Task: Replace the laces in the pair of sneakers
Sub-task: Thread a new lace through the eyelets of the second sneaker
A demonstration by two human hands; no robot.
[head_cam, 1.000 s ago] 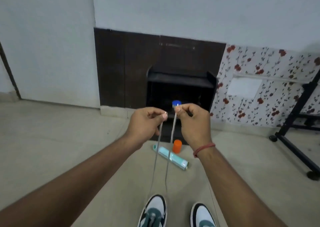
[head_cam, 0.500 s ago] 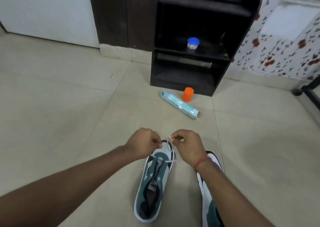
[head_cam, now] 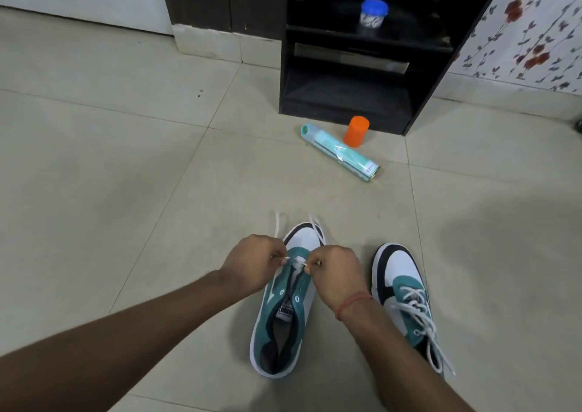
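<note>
Two sneakers, two hands.

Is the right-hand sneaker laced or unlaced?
Laced: the right sneaker shows white lace crisscrossed over its tongue, loose ends trailing on the floor.

Single head-worn view, forward and down, close over floor and forearms.

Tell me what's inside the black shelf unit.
A blue-lidded jar stands on the upper shelf of the shelf unit. The lower compartment looks dark; its contents can't be seen.
</note>
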